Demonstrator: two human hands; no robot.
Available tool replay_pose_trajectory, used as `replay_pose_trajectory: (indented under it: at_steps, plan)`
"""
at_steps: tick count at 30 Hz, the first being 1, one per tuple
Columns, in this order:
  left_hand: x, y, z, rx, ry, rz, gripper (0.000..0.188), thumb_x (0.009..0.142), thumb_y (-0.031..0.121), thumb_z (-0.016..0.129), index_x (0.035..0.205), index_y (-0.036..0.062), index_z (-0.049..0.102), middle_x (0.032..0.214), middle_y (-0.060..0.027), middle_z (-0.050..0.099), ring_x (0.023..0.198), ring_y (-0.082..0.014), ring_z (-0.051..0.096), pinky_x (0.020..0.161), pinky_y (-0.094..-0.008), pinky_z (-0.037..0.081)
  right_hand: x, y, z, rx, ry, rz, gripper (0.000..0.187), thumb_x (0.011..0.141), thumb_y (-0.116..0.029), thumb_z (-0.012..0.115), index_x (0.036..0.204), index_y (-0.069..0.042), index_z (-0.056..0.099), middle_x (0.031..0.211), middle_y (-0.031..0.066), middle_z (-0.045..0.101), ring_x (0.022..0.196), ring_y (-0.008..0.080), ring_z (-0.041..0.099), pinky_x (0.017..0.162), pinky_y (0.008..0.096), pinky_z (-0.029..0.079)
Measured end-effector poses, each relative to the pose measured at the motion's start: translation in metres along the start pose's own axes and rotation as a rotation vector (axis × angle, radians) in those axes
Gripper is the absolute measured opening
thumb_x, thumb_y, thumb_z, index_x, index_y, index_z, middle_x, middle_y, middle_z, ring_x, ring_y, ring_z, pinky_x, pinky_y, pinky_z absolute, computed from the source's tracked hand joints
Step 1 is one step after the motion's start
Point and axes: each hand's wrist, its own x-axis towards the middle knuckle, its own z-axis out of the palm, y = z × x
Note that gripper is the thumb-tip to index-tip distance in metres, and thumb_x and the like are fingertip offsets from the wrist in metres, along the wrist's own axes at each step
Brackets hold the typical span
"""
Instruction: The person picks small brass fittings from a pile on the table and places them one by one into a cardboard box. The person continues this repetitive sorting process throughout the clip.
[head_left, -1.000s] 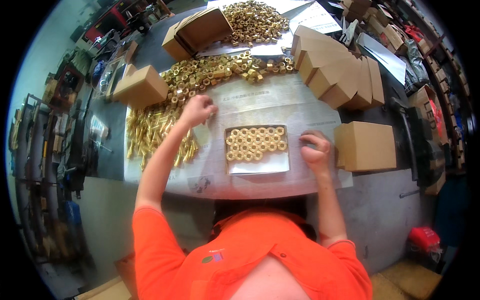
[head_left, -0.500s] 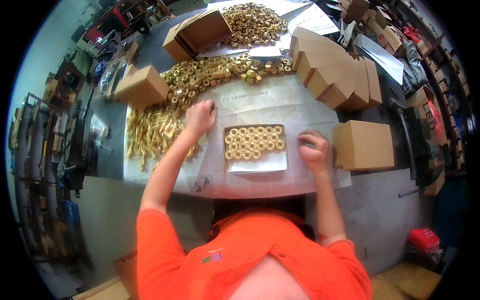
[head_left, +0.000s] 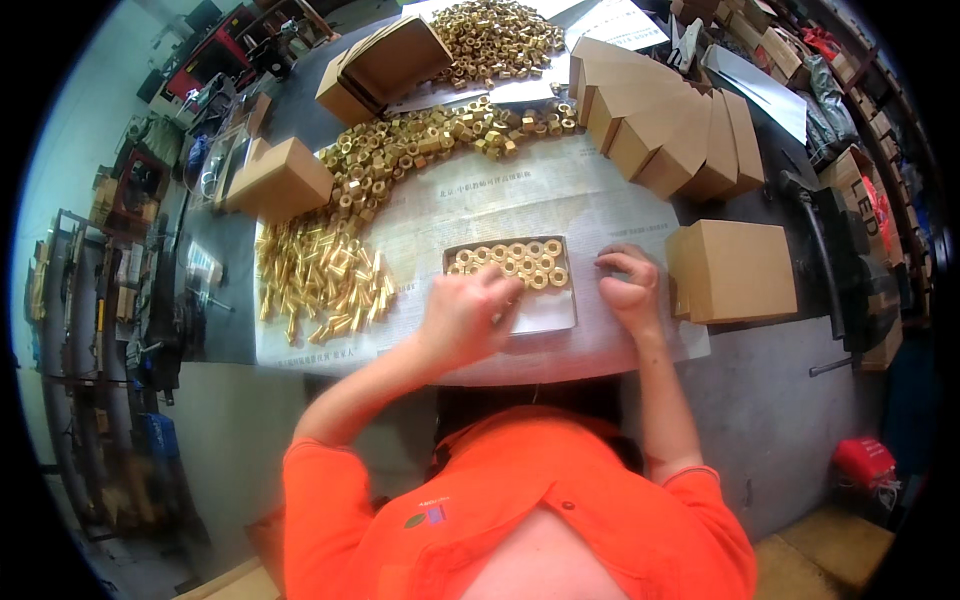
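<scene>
Over the near left part of a shallow cardboard box (head_left: 548, 318) hangs my left hand (head_left: 468, 308), its fingers pinched together. What they hold, if anything, is hidden behind the knuckles. Rows of brass hex nuts (head_left: 540, 265) stand on end in the far part of the box, and white lining shows in the near part. My right hand (head_left: 630, 285) rests on the paper just right of the box, fingers curled in; its palm is hidden. Left of the box lies a heap of slender brass fittings (head_left: 325, 285).
Loose brass nuts (head_left: 400, 150) spread across the far side of the printed paper (head_left: 420, 220), with a bigger nut pile (head_left: 495, 40) behind. Cardboard boxes stand at left (head_left: 285, 180), far (head_left: 385, 65) and right (head_left: 740, 270). Several fanned cartons (head_left: 665, 130) lean at far right.
My left hand has come from beside the loose nuts toward me and right, over the box, covering its near left nuts. My right hand stays beside the box, fingers still curled.
</scene>
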Motion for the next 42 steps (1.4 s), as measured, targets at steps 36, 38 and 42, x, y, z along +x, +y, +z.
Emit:
replay_pose_trajectory:
  at_steps: [36,38,42]
  plan:
    - [0.043,0.125,-0.2,-0.374,-0.151,0.63,0.029,0.084,0.007,0.064,0.109,0.0212,0.062,0.071,-0.0053,0.058,0.053,-0.0151,0.055,0.054,-0.0302,0.053,0.001,0.001,-0.003,-0.061,-0.039,-0.052,0.021,0.06,-0.009,0.059,0.078,-0.001,0.067,0.089,0.0124,0.067,0.086,0.0294,0.062,0.079,0.0347,0.049]
    - [0.052,0.126,-0.193,-0.43,-0.152,0.707,0.036,0.083,0.003,0.065,0.113,0.0213,0.062,0.072,-0.0052,0.058,0.053,-0.0149,0.054,0.054,-0.0303,0.052,0.0,0.006,0.0,-0.048,-0.027,-0.039,0.022,0.06,-0.009,0.058,0.077,-0.001,0.067,0.089,0.0125,0.067,0.086,0.0293,0.062,0.079,0.0347,0.049]
    - [0.045,0.122,-0.177,-0.384,-0.104,0.758,0.033,0.082,0.002,0.065,0.11,0.018,0.063,0.073,-0.0054,0.059,0.055,-0.0143,0.055,0.055,-0.0295,0.052,0.002,0.003,0.002,-0.011,-0.034,-0.016,0.022,0.059,-0.011,0.058,0.076,-0.001,0.068,0.089,0.0125,0.067,0.087,0.0291,0.062,0.079,0.0342,0.048]
